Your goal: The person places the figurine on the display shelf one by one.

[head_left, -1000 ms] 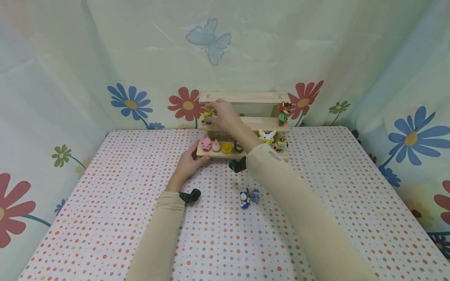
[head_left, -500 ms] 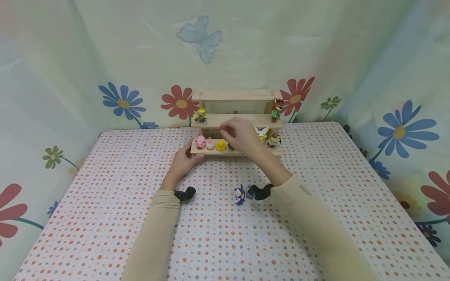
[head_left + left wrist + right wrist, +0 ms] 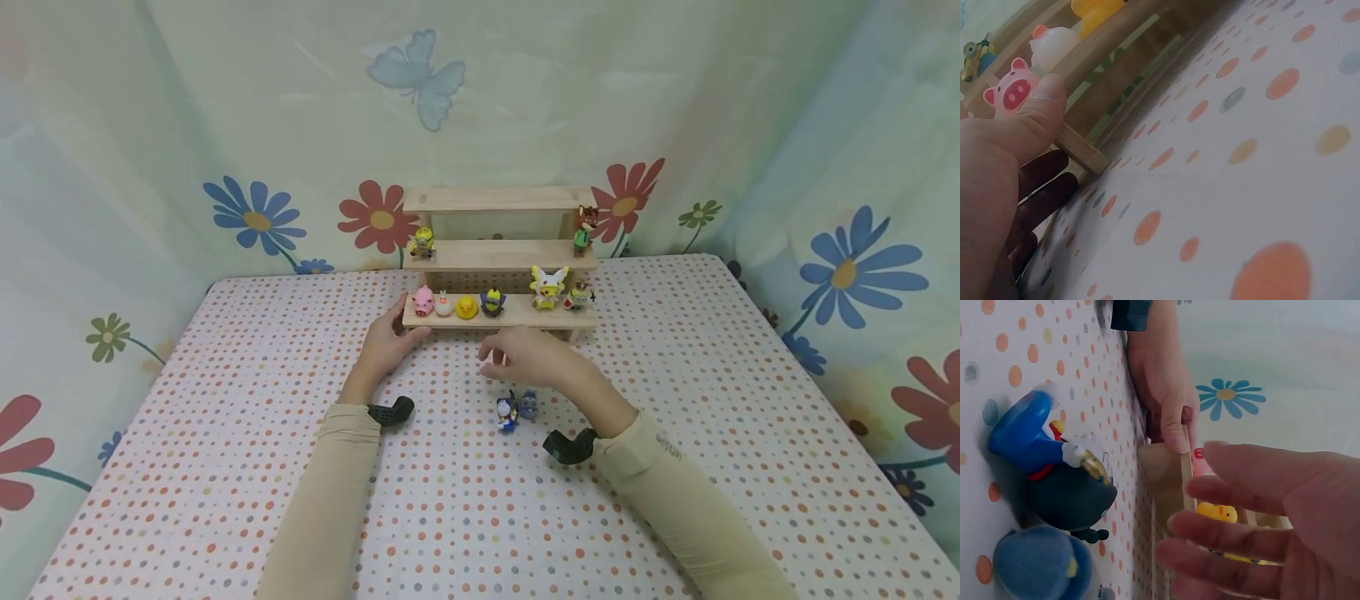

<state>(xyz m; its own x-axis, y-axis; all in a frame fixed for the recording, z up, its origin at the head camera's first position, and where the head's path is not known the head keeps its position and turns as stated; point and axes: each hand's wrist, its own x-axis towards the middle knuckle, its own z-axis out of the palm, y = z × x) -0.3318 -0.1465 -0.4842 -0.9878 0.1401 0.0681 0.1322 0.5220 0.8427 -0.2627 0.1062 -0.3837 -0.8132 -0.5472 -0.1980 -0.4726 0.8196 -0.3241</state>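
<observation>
My left hand grips the left end of the lowest board of a three-tier wooden shelf; the left wrist view shows the thumb on its front edge beside a pink pig figurine. My right hand hangs in front of the shelf, fingers loosely bent, holding nothing. Just below it on the cloth are a blue-and-white figurine and a small grey-blue figurine, side by side. In the right wrist view the blue-clothed figurine lies on its back or leans; I cannot tell which.
On the bottom board stand the pig, a white figurine, a yellow duck, a caped yellow figurine, a white-eared figurine and a crowned one. A Minion and a fox occupy the middle board.
My right hand has let go of the Minion at the left of the middle board and come down and toward me, over the cloth. My left hand keeps its grip on the shelf.
</observation>
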